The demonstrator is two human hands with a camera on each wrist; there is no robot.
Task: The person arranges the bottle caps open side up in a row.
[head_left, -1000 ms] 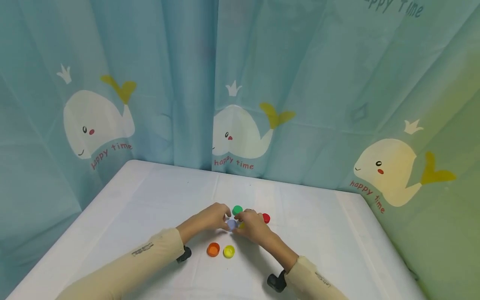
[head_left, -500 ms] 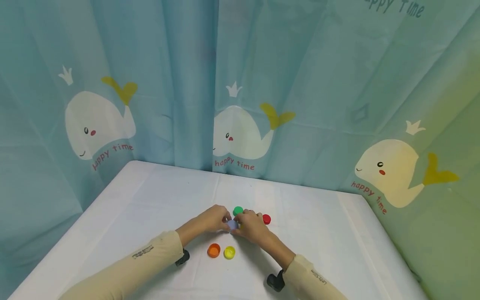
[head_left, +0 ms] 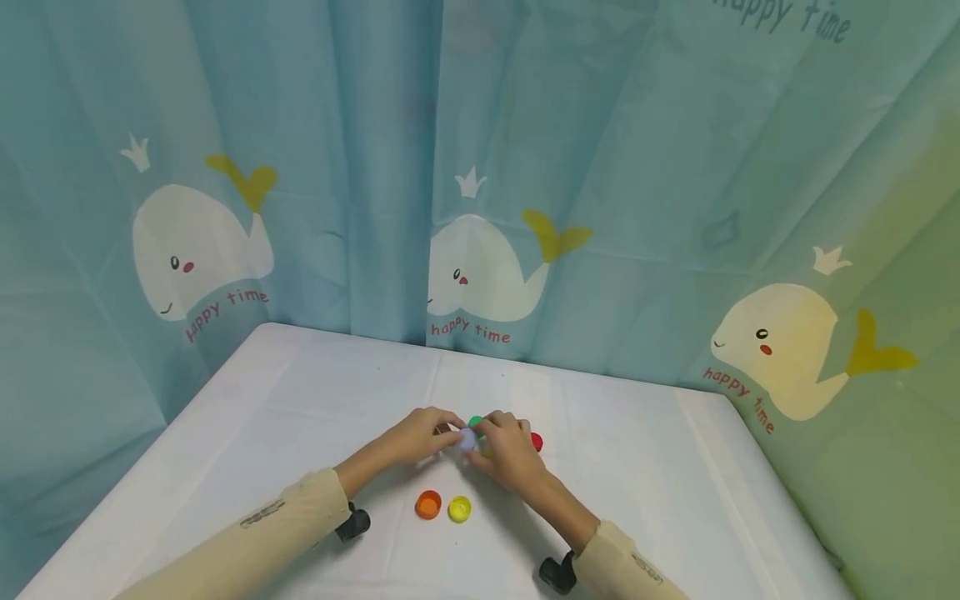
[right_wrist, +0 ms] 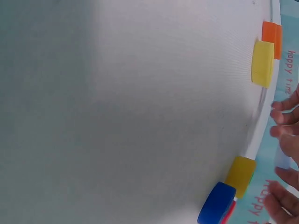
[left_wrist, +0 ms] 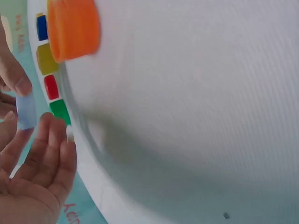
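A light purple round plastic cap (head_left: 467,439) is between both hands, lifted off the table. My left hand (head_left: 422,435) pinches its left side with thumb and fingertips. In the left wrist view, this hand's other fingers (left_wrist: 66,158) are stretched out. From the right, my right hand (head_left: 512,454) holds the cap with thumb and fingertips. A green cap (head_left: 476,422) and a red cap (head_left: 537,442) lie behind the right hand. A darker yellow cap (right_wrist: 240,176) and a blue cap (right_wrist: 217,204) show in the right wrist view, mostly hidden from the head view.
An orange cap (head_left: 428,505) and a light yellow cap (head_left: 460,509) lie hollow side up nearer the person. All stand on a white-covered table (head_left: 330,383). A blue-green curtain (head_left: 390,167) with printed whales hangs behind its far edge.
The light purple cap has come up off the table and slightly away from the person. The left hand has shifted a little left and its grip has turned. The other caps stay put.
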